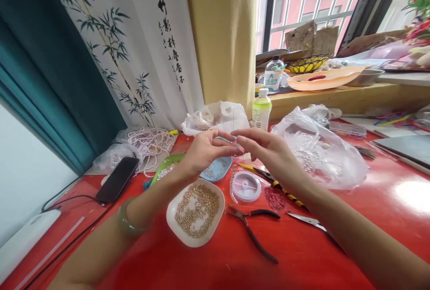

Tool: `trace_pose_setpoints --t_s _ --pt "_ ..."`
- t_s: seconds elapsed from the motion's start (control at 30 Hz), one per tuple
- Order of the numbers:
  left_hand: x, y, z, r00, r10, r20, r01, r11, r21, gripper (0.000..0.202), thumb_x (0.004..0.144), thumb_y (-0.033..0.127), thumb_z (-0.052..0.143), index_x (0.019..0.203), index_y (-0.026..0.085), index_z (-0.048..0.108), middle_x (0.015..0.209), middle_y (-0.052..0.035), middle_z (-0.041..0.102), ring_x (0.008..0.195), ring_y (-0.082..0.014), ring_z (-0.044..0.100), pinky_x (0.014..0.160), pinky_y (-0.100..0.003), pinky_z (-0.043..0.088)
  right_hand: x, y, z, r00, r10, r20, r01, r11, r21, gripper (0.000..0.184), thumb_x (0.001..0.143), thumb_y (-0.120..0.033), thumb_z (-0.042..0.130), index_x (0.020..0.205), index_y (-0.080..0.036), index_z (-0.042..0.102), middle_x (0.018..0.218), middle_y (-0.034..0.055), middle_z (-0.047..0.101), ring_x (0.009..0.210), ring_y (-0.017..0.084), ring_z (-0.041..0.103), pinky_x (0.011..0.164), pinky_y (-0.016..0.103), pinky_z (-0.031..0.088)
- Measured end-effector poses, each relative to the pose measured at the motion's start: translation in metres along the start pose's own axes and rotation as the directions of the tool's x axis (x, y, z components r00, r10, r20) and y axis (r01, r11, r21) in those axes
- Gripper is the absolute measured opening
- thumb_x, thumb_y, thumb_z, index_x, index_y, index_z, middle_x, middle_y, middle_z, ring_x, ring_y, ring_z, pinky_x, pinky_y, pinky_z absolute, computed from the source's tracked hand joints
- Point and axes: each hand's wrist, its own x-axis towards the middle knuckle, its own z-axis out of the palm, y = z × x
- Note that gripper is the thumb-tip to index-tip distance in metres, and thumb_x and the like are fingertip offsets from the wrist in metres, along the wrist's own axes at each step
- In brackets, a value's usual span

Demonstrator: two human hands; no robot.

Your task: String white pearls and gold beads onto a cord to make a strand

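Observation:
My left hand (pixel 205 150) and my right hand (pixel 267 149) meet fingertip to fingertip above the red table (pixel 302 249), both pinched on a tiny bead or thread end (pixel 236 139) too small to name. A green bangle (pixel 126 221) is on my left wrist. Below the hands lie a white dish of gold beads (pixel 195 211), a blue dish (pixel 217 169), a spool of clear thread (pixel 246 186) and a short strand of beads (pixel 232 182).
Pliers (pixel 250 225), scissors (pixel 311 222) and a yellow-striped tool (pixel 268 178) lie by the dishes. A phone (pixel 117 179) and pearl strands (pixel 149 144) sit at left. Plastic bags (pixel 319 151) and a small bottle (pixel 261 110) stand behind; the window sill (pixel 336 95) is cluttered.

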Motion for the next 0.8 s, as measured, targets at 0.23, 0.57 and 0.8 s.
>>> trace_pose_setpoints --t_s 0.23,0.57,0.8 --pt "0.002 0.007 0.022 0.998 -0.017 0.060 0.018 1.000 -0.010 0.019 0.060 0.019 0.072 0.074 0.015 0.060 0.067 -0.0021 0.069 0.066 -0.0134 0.064 0.066 -0.025 0.047 -0.001 -0.018 -0.022 0.996 -0.012 0.088 0.003 0.995 0.099 0.016 0.075 -0.030 0.058 0.075 -0.015 0.064 0.067 0.0001 0.060 0.061 0.009 0.053 0.055 0.022 0.040" --pt "0.004 0.009 0.036 0.992 -0.030 0.123 0.032 0.999 -0.022 0.006 0.063 0.021 0.069 0.065 0.016 0.066 0.064 -0.0019 0.066 0.064 -0.0127 0.062 0.065 -0.025 0.047 -0.006 -0.028 -0.031 1.000 0.000 0.000 0.000 0.893 0.450 0.017 0.082 -0.018 0.046 0.066 -0.016 0.048 0.058 -0.0044 0.052 0.045 0.004 0.048 0.045 0.018 0.039" --pt "0.001 0.016 0.047 0.982 -0.074 0.173 0.094 0.990 -0.108 0.008 0.069 0.019 0.064 0.063 0.014 0.063 0.066 -0.0076 0.067 0.062 -0.0139 0.063 0.061 -0.024 0.047 -0.002 -0.018 -0.033 0.998 0.042 -0.049 -0.003 0.791 0.612 0.014 0.079 -0.022 0.053 0.066 -0.016 0.051 0.059 -0.0055 0.049 0.045 0.003 0.042 0.041 0.015 0.035"
